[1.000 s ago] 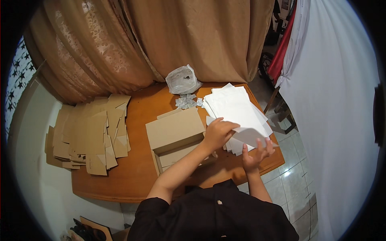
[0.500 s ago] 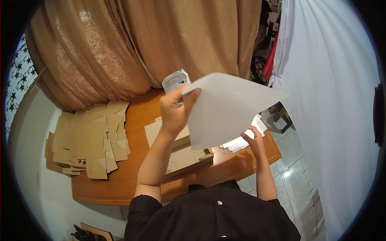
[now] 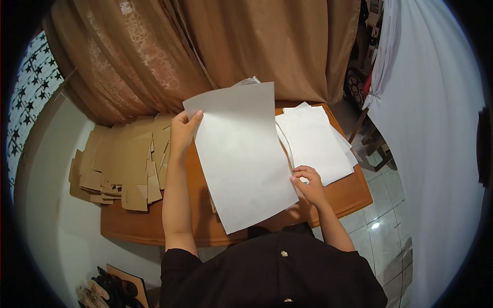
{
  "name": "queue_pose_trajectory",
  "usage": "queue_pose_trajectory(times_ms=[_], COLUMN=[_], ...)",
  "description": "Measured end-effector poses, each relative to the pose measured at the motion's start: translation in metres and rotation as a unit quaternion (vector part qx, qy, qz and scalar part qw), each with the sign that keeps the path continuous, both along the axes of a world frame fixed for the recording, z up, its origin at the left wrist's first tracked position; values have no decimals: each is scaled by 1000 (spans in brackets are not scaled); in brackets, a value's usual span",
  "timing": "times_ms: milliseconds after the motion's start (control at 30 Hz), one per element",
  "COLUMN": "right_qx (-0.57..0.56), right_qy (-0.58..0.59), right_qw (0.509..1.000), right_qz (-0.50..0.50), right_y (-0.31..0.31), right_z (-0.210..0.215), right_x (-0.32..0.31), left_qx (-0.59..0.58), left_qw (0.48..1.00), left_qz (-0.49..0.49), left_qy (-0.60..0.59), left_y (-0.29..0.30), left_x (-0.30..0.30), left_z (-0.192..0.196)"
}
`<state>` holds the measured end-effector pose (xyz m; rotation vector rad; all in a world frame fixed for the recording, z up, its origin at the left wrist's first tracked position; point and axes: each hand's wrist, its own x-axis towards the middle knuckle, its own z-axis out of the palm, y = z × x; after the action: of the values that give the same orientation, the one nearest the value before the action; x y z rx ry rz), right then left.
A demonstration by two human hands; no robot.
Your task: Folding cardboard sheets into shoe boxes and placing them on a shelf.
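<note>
A large white sheet of paper [image 3: 241, 159] is held up in front of me, slightly curved, over the wooden table. My left hand [image 3: 184, 132] pinches its upper left edge, thumb on the face turned to me. At the lower right edge, my right hand [image 3: 307, 184] has its fingers closed on the same sheet. Just beyond the right hand lies a stack of white paper [image 3: 316, 141], its sheets fanned unevenly. The sheet hides most of the cardboard at the table's middle.
Flattened brown cardboard pieces [image 3: 126, 159] are piled at the table's left. A clear plastic bag [image 3: 248, 81] shows behind the sheet. Brown curtains [image 3: 267, 46] hang along the table's far side, a white curtain [image 3: 426, 128] at the right. Shoes [image 3: 97, 290] lie at lower left.
The sheet has swung down and left, now facing me, uncovering the white stack. My left hand moved left; my right hand came in to the left and closed on the sheet's edge.
</note>
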<state>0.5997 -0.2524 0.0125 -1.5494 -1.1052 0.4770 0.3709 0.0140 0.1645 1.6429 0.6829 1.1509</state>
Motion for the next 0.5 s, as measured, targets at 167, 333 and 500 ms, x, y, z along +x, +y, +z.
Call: queue_pose_trajectory(times_ms=[167, 333, 500], right_qx=[-77, -123, -169], right_qy=[-1, -80, -124], right_qw=[997, 988, 976], right_qz=[-19, -56, -59], right_y=[0, 3, 8], right_z=[-21, -41, -51], right_x=[-20, -27, -33], left_qx=[-60, -94, -14], left_qw=[996, 989, 958], left_qz=[33, 63, 165], left_qy=[61, 100, 236], left_y=[35, 43, 42], left_x=[-17, -19, -18], left_z=[-74, -131, -165])
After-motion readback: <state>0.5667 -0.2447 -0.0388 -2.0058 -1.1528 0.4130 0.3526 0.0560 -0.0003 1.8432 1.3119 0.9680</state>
